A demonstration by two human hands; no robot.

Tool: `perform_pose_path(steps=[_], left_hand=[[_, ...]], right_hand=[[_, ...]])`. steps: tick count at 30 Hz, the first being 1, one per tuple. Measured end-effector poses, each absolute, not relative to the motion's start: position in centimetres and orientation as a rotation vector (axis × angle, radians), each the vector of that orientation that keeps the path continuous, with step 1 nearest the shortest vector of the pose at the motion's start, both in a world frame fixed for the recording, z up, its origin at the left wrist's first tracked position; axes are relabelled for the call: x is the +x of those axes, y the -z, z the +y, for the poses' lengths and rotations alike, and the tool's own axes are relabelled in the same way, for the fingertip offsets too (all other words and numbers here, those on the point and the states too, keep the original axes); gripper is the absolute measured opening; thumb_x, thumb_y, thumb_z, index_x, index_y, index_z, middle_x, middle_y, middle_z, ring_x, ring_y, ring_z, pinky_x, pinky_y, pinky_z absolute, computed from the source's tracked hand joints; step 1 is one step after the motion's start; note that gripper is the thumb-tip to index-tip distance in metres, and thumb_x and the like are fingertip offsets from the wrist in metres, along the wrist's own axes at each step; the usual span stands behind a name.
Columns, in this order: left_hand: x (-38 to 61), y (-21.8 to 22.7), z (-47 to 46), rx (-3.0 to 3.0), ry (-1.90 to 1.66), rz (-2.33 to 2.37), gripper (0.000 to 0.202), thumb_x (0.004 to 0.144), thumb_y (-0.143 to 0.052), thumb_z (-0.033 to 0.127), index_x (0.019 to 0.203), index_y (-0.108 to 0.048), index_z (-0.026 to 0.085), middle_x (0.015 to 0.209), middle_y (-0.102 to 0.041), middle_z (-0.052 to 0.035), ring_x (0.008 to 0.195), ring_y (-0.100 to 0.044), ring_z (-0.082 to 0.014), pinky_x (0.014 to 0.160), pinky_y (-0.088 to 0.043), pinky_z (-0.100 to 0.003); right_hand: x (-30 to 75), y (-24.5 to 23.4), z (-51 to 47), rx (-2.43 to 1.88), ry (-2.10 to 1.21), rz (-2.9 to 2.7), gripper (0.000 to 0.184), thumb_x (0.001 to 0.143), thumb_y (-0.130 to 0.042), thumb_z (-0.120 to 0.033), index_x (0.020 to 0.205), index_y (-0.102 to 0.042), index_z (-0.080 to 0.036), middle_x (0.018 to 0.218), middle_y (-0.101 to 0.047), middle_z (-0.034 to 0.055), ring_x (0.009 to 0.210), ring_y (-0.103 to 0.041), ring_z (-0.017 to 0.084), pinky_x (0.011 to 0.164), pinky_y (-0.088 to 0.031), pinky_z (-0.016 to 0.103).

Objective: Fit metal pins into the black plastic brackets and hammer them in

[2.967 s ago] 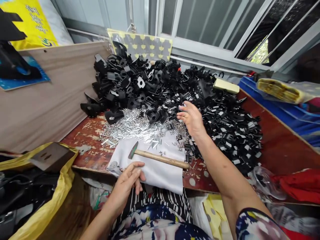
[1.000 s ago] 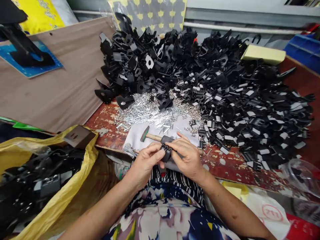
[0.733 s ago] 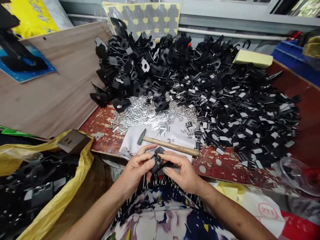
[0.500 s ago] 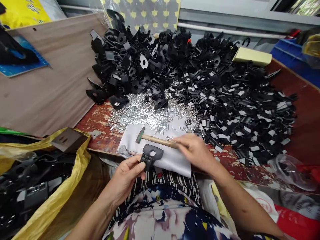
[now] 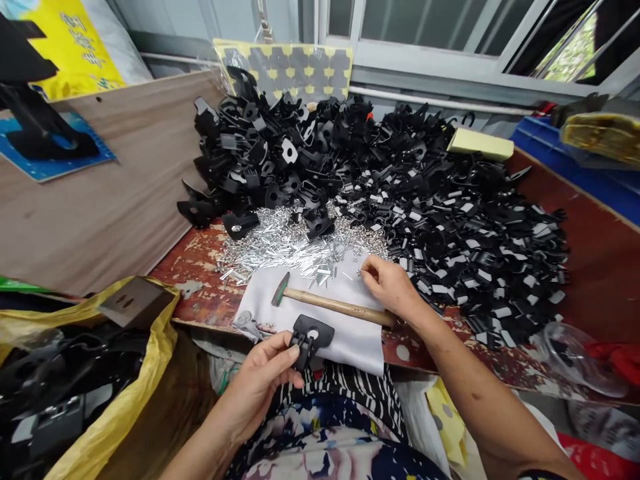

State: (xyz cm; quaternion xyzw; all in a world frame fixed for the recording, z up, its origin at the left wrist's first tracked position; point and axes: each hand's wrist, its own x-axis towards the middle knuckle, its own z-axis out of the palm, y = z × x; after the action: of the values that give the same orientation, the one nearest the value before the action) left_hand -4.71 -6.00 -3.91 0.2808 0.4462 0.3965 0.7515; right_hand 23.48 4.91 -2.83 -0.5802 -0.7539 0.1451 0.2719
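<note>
My left hand (image 5: pixel 263 381) pinches a black plastic clip part (image 5: pixel 310 335) with a round hole, held over the near edge of a white cloth (image 5: pixel 345 333). My right hand (image 5: pixel 390 285) reaches across the cloth with thumb and forefinger pinched at the small metal pieces (image 5: pixel 365 270) near the pile's edge; what they hold is too small to make out. A wooden-handled hammer (image 5: pixel 330 304) lies on the cloth between my hands.
A big heap of black plastic parts (image 5: pixel 400 193) covers the worn red table (image 5: pixel 590 267). Silver pins (image 5: pixel 280 243) lie spread before it. A yellow bag (image 5: pixel 115 413) of black parts sits at left, a wooden board (image 5: pixel 100 193) behind it, a yellow block (image 5: pixel 479 143) on the heap.
Both hands were together on the black part; my right hand let go and reached forward to the metal pieces. My left hand keeps the part, now held lower near the cloth's edge.
</note>
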Motion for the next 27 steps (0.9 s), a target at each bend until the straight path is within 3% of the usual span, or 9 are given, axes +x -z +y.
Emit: perform_pose_path(steps=[7,10,12,14,16,18,21,27], left_hand=[[-4.1,4.1,-6.1,0.615,-0.832,0.972,0.029,0.071,-0.089,0.041,0.081,-0.074,0.017,0.088,-0.062,-0.0007,0.062,-0.057,-0.0094,0.061,-0.054,-0.023],[-4.1,4.4,-6.0,0.682,-0.832,0.999,0.029,0.075,-0.085,0.043,0.083,-0.072,0.018,0.086,-0.061,-0.0005,0.06,-0.056,-0.0099,0.061,-0.053,-0.026],[-4.2,4.3,-5.7,0.888,-0.857,1.062,0.027,0.08,-0.079,0.043,0.079,-0.069,0.018,0.083,-0.059,-0.0009,0.062,-0.055,-0.0125,0.061,-0.05,-0.027],[-4.3,3.7,-5.3,1.279,-0.872,1.137,0.022,0.082,-0.076,0.039,0.077,-0.067,0.019,0.081,-0.059,-0.0028,0.07,-0.056,-0.0173,0.062,-0.047,-0.028],[-4.2,2.9,-4.9,1.737,-0.803,1.128,0.016,0.08,-0.077,0.031,0.076,-0.066,0.02,0.08,-0.062,-0.0044,0.077,-0.056,-0.0209,0.065,-0.044,-0.03],[-3.9,1.9,-4.6,2.078,-0.678,1.033,0.014,0.08,-0.075,0.022,0.072,-0.063,0.021,0.075,-0.062,-0.0036,0.074,-0.054,-0.0205,0.068,-0.04,-0.033],[-3.3,0.8,-4.7,2.308,-0.572,0.921,0.022,0.085,-0.066,0.014,0.066,-0.058,0.02,0.069,-0.061,-0.0029,0.067,-0.051,-0.0186,0.068,-0.037,-0.035],[-2.6,0.5,-5.5,2.446,-0.598,0.928,0.014,0.083,-0.06,0.01,0.074,-0.061,0.021,0.077,-0.064,-0.0063,0.071,-0.049,-0.0216,0.066,-0.036,-0.036]], right_hand=[[24.8,2.1,5.2,-1.374,-0.359,-1.847,0.014,0.094,-0.057,-0.025,0.087,-0.068,-0.021,0.084,-0.071,0.0023,0.08,-0.063,0.017,0.078,-0.047,0.029],[24.2,1.9,5.0,-1.324,-0.52,-1.763,0.013,0.092,-0.06,-0.025,0.086,-0.069,-0.019,0.084,-0.07,0.0022,0.08,-0.063,0.016,0.077,-0.048,0.029],[23.2,1.8,3.9,-1.284,-0.877,-1.688,0.012,0.089,-0.065,-0.028,0.083,-0.069,-0.018,0.08,-0.069,0.0007,0.074,-0.062,0.014,0.071,-0.049,0.027],[21.8,1.9,2.0,-1.203,-1.447,-1.651,0.014,0.084,-0.073,-0.03,0.084,-0.067,-0.018,0.076,-0.069,-0.0013,0.067,-0.062,0.011,0.064,-0.05,0.024],[20.3,2.1,-0.2,-1.104,-1.96,-1.586,0.029,0.073,-0.085,-0.032,0.087,-0.065,-0.018,0.072,-0.068,-0.004,0.061,-0.061,0.009,0.057,-0.049,0.021],[19.1,2.3,-2.0,-1.068,-2.196,-1.497,0.046,0.059,-0.094,-0.031,0.087,-0.06,-0.019,0.067,-0.066,-0.007,0.055,-0.059,0.007,0.053,-0.047,0.019],[18.4,2.5,-2.8,-1.106,-2.207,-1.436,0.057,0.05,-0.099,-0.033,0.083,-0.054,-0.019,0.061,-0.063,-0.0094,0.052,-0.056,0.006,0.05,-0.044,0.017],[18.4,2.7,-2.4,-1.072,-2.147,-1.443,0.057,0.05,-0.099,-0.038,0.081,-0.055,-0.018,0.061,-0.059,-0.0104,0.055,-0.052,0.005,0.053,-0.041,0.018]])
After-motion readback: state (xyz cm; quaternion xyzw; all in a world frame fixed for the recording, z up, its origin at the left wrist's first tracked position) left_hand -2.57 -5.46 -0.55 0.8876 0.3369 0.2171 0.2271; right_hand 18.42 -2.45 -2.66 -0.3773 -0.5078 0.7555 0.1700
